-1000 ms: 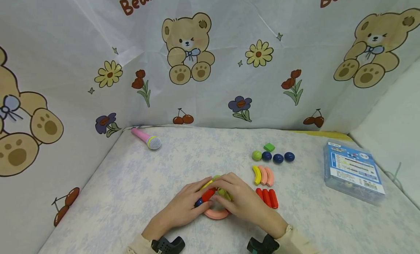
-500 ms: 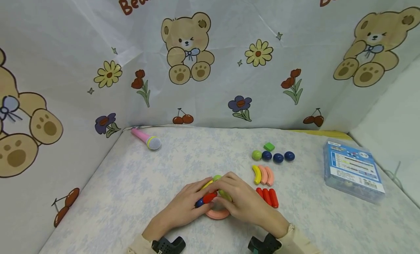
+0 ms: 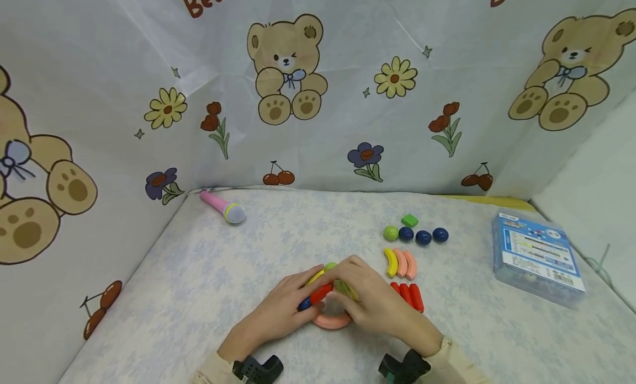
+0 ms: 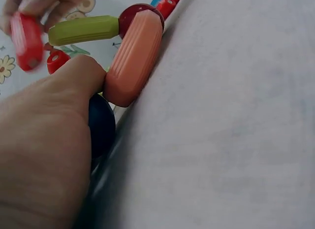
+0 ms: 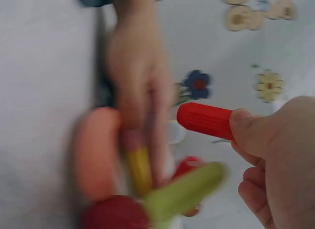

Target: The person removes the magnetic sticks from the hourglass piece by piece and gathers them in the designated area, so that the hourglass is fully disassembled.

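A ring-like toy assembly of coloured sticks and balls stands between the two hands. My left hand (image 3: pixel 278 307) holds it at the left, its thumb by the blue ball (image 4: pixel 101 125) and the curved pink piece (image 4: pixel 134 59). In the right wrist view its fingers lie around a yellow piece (image 5: pixel 139 171). My right hand (image 3: pixel 372 301) pinches one end of a red stick (image 5: pixel 206 119) between thumb and fingers, above the assembly. A yellow-green stick (image 4: pixel 84 30) joins a dark red ball (image 4: pixel 140 21) next to the pink piece. Fingers hide part of the assembly.
Right of the hands lie several red sticks (image 3: pixel 409 297), curved yellow (image 3: pixel 391 262) and pink pieces (image 3: pixel 405 264), blue balls (image 3: pixel 423 238), a green ball (image 3: pixel 391 233) and a green block (image 3: pixel 409 220). A plastic box (image 3: pixel 539 257) sits far right, a toy microphone (image 3: pixel 223 207) back left.
My right hand has risen slightly with the red stick. The left hand stays almost where it was on the assembly. The head view has shifted a little.
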`<action>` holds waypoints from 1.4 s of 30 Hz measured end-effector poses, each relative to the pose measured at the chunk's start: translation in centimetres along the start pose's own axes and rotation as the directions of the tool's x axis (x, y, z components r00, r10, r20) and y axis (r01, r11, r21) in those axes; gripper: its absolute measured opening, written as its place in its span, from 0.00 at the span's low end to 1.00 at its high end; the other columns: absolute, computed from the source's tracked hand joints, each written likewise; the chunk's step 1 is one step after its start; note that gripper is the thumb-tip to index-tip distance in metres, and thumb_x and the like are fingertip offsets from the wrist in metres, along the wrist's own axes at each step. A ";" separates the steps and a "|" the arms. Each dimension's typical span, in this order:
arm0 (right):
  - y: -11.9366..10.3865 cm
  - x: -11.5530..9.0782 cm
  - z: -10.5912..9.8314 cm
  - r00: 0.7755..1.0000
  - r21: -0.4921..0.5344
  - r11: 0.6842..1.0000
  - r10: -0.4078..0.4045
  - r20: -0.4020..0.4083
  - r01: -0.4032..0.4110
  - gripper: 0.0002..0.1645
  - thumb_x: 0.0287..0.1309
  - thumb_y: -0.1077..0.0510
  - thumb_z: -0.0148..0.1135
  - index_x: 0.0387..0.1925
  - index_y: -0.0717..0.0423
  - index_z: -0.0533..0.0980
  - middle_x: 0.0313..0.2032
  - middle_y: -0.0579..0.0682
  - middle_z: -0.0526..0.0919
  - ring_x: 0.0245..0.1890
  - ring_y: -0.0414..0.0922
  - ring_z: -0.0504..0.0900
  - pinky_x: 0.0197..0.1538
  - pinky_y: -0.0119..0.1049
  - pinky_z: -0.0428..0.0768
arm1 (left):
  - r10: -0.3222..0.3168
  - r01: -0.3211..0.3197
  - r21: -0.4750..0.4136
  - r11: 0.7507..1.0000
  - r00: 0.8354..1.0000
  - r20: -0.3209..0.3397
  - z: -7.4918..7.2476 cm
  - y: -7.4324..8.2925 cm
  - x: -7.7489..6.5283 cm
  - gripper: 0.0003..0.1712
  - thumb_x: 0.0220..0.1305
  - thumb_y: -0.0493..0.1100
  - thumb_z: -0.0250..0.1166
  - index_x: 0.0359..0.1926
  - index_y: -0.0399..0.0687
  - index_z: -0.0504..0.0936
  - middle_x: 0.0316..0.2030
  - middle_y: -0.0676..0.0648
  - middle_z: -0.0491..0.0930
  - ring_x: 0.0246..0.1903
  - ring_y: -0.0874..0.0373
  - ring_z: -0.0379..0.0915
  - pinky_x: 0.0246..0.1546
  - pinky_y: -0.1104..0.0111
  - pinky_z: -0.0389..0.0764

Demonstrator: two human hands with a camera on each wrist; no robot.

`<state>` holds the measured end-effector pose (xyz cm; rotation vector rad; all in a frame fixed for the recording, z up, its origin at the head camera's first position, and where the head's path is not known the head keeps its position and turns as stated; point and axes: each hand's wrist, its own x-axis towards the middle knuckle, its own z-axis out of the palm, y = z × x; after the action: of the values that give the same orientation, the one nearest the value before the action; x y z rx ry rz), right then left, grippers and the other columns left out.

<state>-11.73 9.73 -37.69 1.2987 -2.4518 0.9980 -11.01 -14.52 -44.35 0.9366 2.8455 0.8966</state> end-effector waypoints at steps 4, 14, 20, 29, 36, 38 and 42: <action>0.4 0.1 -2.4 0.994 -0.036 0.999 -0.003 -0.109 -0.001 0.15 0.61 0.61 0.73 0.48 0.46 0.82 0.45 0.36 0.85 0.48 0.38 0.77 0.50 0.37 0.81 | 0.001 -0.001 0.037 0.999 1.000 0.009 -0.1 0.0 0.3 0.35 0.78 0.63 0.53 0.79 0.60 0.63 0.80 0.52 0.56 0.74 0.48 0.62 0.71 0.45 0.67; 3.5 -1.5 -7.3 0.977 -0.014 0.979 0.202 0.064 -0.202 0.14 0.65 0.63 0.69 0.51 0.50 0.83 0.43 0.39 0.85 0.40 0.36 0.79 0.41 0.34 0.84 | -0.023 0.022 0.046 0.999 0.999 0.038 0.3 0.0 0.1 0.36 0.78 0.62 0.54 0.80 0.58 0.61 0.81 0.54 0.53 0.76 0.50 0.58 0.73 0.46 0.64; 5.5 -2.3 -7.6 0.892 -0.019 0.935 0.344 0.294 -0.355 0.10 0.68 0.57 0.67 0.49 0.52 0.84 0.39 0.38 0.84 0.33 0.37 0.75 0.35 0.30 0.78 | -0.029 0.028 0.034 0.999 0.999 0.031 0.3 0.0 0.1 0.36 0.77 0.62 0.55 0.79 0.57 0.61 0.81 0.53 0.53 0.75 0.49 0.59 0.71 0.45 0.65; 6.8 -3.2 -7.2 0.826 0.001 0.910 0.374 0.422 -0.414 0.08 0.70 0.56 0.64 0.47 0.52 0.83 0.36 0.38 0.84 0.32 0.33 0.77 0.39 0.30 0.79 | -0.041 0.040 0.035 0.999 0.998 0.051 0.1 0.3 0.2 0.37 0.77 0.63 0.55 0.80 0.58 0.60 0.81 0.55 0.52 0.76 0.51 0.57 0.73 0.47 0.64; 6.7 -3.0 -7.1 0.841 -0.033 0.924 0.361 0.403 -0.380 0.08 0.69 0.59 0.64 0.47 0.53 0.85 0.37 0.41 0.86 0.28 0.34 0.74 0.33 0.29 0.76 | -0.026 0.025 0.027 0.999 0.999 0.034 0.1 0.3 0.2 0.36 0.78 0.62 0.55 0.79 0.56 0.62 0.81 0.53 0.54 0.75 0.49 0.59 0.71 0.45 0.65; 6.6 -2.9 -7.0 0.859 -0.047 0.933 0.348 0.375 -0.357 0.09 0.69 0.60 0.65 0.47 0.54 0.85 0.39 0.43 0.87 0.30 0.34 0.74 0.35 0.29 0.77 | -0.027 0.026 0.024 0.999 0.999 0.034 0.1 0.3 0.2 0.36 0.78 0.62 0.54 0.79 0.56 0.62 0.81 0.53 0.54 0.75 0.49 0.59 0.71 0.45 0.65; 5.7 -2.2 -6.1 0.902 -0.087 0.946 0.324 0.285 -0.312 0.11 0.67 0.62 0.66 0.49 0.54 0.85 0.43 0.45 0.87 0.31 0.34 0.74 0.35 0.30 0.78 | -0.033 0.032 0.024 0.999 0.999 0.039 0.1 0.3 0.1 0.36 0.78 0.62 0.54 0.79 0.57 0.62 0.81 0.53 0.53 0.75 0.49 0.59 0.72 0.45 0.65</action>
<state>-15.79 17.36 -36.77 1.1265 -2.9712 0.8672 -10.91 -14.19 -44.30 0.8970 2.8358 0.8334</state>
